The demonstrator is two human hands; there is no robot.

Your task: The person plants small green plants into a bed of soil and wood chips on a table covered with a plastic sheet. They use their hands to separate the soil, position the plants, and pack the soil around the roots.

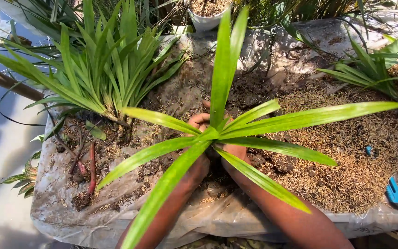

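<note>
A green plant [217,131] with long strap-like leaves fans out at the centre of the head view. My left hand [198,124] and my right hand [237,154] are closed around its base from both sides. The leaves hide most of the fingers and whatever the base sits in. Both forearms reach up from the bottom edge. Under the hands lies a clear plastic sheet [61,207] covered with dark soil and rice husks [346,166].
A clump of similar leafy plants [102,78] lies on the sheet at the left, roots and red stems [91,168] showing. A smaller plant [369,69] is at the right. A white pot [207,18] stands at the top. A blue tool [396,193] lies at the right edge.
</note>
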